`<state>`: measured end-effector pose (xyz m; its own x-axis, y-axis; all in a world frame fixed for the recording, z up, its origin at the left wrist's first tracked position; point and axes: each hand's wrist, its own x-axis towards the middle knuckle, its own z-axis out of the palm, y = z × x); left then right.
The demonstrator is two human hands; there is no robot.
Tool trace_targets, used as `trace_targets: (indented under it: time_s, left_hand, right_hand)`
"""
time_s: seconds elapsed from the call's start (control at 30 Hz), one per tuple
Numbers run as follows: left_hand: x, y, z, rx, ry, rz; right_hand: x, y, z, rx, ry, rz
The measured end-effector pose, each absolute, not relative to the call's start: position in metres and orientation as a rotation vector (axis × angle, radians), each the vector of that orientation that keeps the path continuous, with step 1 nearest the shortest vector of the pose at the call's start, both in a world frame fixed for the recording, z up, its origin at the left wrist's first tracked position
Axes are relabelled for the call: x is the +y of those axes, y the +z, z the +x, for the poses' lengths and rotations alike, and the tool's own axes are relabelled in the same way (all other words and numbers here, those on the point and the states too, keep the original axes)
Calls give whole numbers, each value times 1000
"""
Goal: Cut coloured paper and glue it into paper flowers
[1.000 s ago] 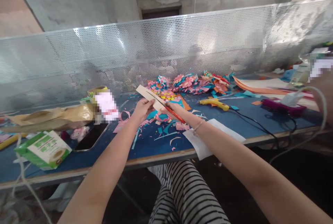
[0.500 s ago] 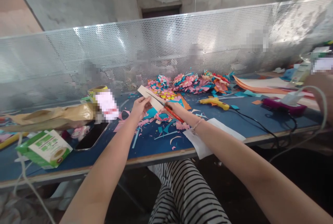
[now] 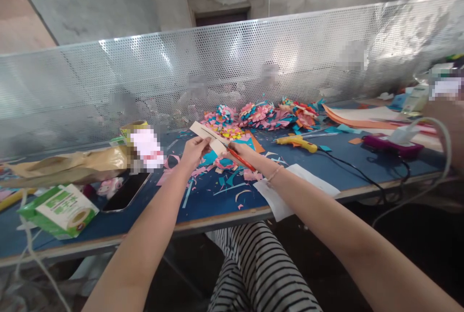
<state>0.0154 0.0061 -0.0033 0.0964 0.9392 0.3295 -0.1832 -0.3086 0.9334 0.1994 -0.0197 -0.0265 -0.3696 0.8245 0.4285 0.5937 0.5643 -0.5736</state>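
My left hand (image 3: 196, 151) pinches the near edge of a cream paper strip (image 3: 196, 129), held up over the table. My right hand (image 3: 241, 151) is wrapped round the red-orange handles of a pair of scissors (image 3: 242, 161). The dark blades reach left along the strip, between its edges; whether they are closed on the paper I cannot tell. Pink and blue paper scraps (image 3: 224, 181) lie below both hands. Behind them sit several bunches of colourful paper flowers (image 3: 258, 114).
A yellow glue gun (image 3: 297, 143) lies to the right, near a purple power strip (image 3: 393, 146). White paper (image 3: 311, 181) overhangs the front edge. At left are a green-white box (image 3: 60, 209), a phone (image 3: 126, 192) and brown wrapping (image 3: 72, 162). A perforated metal screen (image 3: 217, 70) stands behind.
The whole view has shifted slightly. Both hands keep their holds on the strip and the scissors, with little visible movement between them.
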Motion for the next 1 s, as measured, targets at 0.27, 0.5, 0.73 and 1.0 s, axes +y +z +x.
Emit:
trace_targets:
  time_s: [0.27, 0.5, 0.73, 1.0]
  left_hand:
    - [8, -6, 16, 806, 1357, 1434]
    - [4, -3, 18, 838, 1369, 1372]
    - [1, -1, 18, 814, 1348, 1353]
    - [5, 1, 13, 789, 1493, 1332]
  right_hand:
    - [-13, -33, 199, -2077, 392, -1175]
    - [-6, -36, 200, -2135, 222, -1162]
    - [-11, -33, 201, -2150, 253, -1166]
    - [-17, -30, 199, -2141, 291, -1166]
